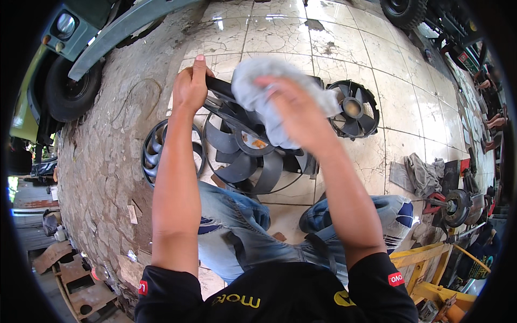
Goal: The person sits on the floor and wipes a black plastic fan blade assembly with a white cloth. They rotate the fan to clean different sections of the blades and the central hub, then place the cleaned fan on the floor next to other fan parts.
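Note:
My left hand [189, 90] is closed around the end of a black plastic fan shroud [219, 88], thumb pointing up. My right hand [295, 110], smeared by motion, holds a pale grey rag [257, 72] over the shroud. Part of the shroud is hidden behind the rag. Below it lies a large black radiator fan [239, 168] with curved blades and a thin outer ring. Its hub carries rusty orange marks. A smaller round fan [353, 107] in a black frame rests on the tiles to the right. Another ringed fan [152, 156] lies left, partly behind my left forearm.
Cracked cream tiles [280, 37] meet rough broken concrete [107, 177] on the left. A vehicle wheel [72, 89] stands far left, another tyre [404, 9] far right. A crumpled grey cloth [424, 175], metal parts and a yellow frame [431, 269] lie at right.

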`<state>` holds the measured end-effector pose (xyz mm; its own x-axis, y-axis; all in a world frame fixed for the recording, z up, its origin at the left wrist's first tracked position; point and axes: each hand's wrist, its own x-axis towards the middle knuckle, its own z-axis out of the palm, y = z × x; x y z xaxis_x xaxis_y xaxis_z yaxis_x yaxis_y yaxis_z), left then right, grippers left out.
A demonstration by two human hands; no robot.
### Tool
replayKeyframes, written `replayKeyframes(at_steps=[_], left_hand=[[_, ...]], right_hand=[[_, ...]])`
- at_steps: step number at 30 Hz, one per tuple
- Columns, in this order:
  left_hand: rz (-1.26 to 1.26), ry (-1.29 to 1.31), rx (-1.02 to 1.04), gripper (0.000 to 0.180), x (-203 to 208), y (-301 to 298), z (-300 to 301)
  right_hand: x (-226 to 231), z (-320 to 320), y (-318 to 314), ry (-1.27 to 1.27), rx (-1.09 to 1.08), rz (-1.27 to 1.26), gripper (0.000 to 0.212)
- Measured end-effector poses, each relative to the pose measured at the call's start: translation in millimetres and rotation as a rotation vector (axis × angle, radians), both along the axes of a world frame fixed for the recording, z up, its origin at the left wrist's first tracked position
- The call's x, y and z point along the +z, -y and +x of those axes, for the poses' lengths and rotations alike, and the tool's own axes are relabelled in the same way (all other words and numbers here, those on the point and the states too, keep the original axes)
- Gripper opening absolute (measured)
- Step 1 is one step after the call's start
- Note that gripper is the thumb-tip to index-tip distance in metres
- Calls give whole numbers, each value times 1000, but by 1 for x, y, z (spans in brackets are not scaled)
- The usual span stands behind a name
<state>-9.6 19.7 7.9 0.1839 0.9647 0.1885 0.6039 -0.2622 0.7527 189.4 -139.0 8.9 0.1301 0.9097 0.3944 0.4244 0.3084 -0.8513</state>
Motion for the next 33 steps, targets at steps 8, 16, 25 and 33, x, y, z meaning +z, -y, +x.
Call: replayKeyframes(at_steps=[8, 16, 25, 33], left_hand=[[-83, -107, 146, 72, 10, 3, 5], [-185, -410, 5, 96, 26, 11, 4], [-265, -193, -147, 84, 27, 25, -4], [-270, 35, -297, 47, 15, 26, -1]], right_hand=[[-80, 12, 43, 82, -270, 91, 34], [-111, 65, 47, -946, -491, -32, 35], [-67, 47, 40, -1562, -259, -64, 44], [-48, -27, -4, -878, -281, -169, 47]])
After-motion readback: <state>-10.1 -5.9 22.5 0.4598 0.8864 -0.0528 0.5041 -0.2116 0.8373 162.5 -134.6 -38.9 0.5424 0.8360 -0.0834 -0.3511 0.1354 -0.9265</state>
